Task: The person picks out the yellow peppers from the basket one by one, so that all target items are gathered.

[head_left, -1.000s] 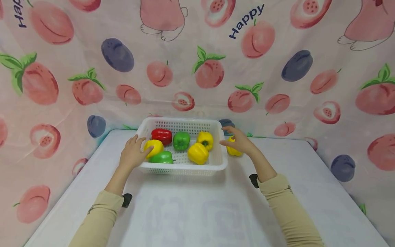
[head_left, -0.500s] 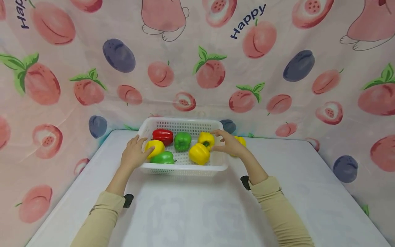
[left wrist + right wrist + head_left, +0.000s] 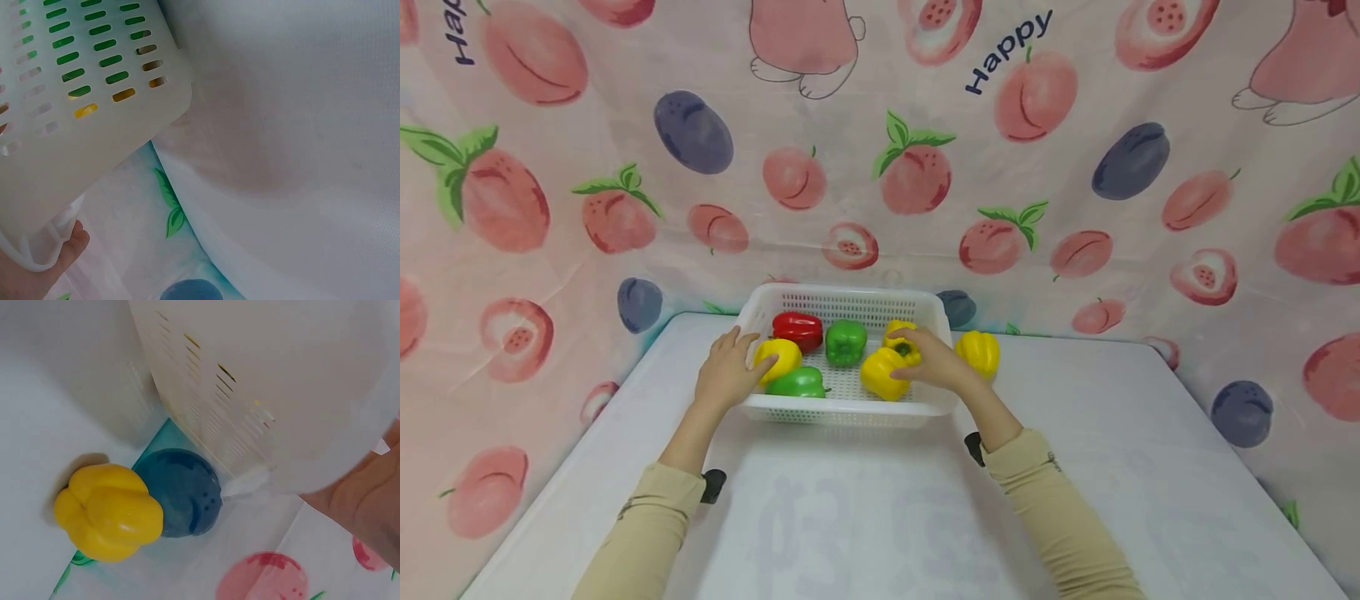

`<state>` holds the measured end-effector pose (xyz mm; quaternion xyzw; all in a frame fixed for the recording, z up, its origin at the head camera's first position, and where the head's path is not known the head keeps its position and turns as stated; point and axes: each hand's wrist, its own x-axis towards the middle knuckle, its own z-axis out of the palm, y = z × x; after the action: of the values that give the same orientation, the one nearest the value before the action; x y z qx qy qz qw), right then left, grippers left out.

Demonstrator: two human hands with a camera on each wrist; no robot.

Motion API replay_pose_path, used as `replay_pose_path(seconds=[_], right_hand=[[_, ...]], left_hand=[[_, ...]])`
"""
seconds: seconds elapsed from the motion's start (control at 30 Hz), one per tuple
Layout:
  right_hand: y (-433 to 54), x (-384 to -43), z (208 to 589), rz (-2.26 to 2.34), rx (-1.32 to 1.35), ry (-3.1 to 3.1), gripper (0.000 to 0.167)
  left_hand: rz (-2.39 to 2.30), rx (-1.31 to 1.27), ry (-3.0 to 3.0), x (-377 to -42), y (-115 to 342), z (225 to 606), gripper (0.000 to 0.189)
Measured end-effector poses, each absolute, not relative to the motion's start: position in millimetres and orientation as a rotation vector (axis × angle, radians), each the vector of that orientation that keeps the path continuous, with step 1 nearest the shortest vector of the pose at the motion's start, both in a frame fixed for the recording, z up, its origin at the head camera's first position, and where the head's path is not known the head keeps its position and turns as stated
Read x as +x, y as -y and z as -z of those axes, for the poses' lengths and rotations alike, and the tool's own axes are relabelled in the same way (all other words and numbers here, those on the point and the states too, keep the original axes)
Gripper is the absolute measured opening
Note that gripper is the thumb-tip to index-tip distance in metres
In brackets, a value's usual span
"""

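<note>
In the head view a white plastic basket (image 3: 850,406) holds a red bell pepper (image 3: 797,332), a green bell pepper (image 3: 846,342) in the middle and another green bell pepper (image 3: 797,382) at the front left. My left hand (image 3: 724,373) lies over the left rim, thumb overlapping a yellow bell pepper (image 3: 784,358). Reaching over the right rim, my right hand (image 3: 932,360) has its thumb and fingers spread above two yellow bell peppers, a front one (image 3: 882,375) and a back one (image 3: 898,328) that is partly covered. The right wrist view shows the palm side (image 3: 369,494) beside the rim.
Outside the basket, right of it, a yellow bell pepper (image 3: 978,353) sits on the white table (image 3: 865,517). A fruit-print cloth (image 3: 850,200) hangs behind and along the sides. The basket's slotted wall (image 3: 94,144) fills the upper left of the left wrist view.
My right hand has moved left from beside the basket's right rim to over the yellow bell peppers inside, uncovering the one outside. The left hand stays at the left rim.
</note>
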<state>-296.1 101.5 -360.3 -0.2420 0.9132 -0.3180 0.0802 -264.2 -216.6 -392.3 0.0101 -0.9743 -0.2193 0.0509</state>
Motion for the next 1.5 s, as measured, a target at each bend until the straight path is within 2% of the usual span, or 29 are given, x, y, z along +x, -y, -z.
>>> replay_pose_path(seconds=[0.57,1.2,1.5], right_hand=[[-77.9,-308.3,394.2,0.865,-0.716,-3.028,0.048],[-72.9,-319.8,398.0,0.841,-0.701,-2.923,0.051],[-72.1,-320.6,403.2,0.711,-0.698,-2.873,0.060]], left_hand=[[0.654,0.024,2.972,-266.4,216.8,393.6,0.066],[0.664,0.038,2.973,-265.4,217.1,392.0,0.065],[0.668,0.045,2.970,-263.8,216.8,392.8,0.065]])
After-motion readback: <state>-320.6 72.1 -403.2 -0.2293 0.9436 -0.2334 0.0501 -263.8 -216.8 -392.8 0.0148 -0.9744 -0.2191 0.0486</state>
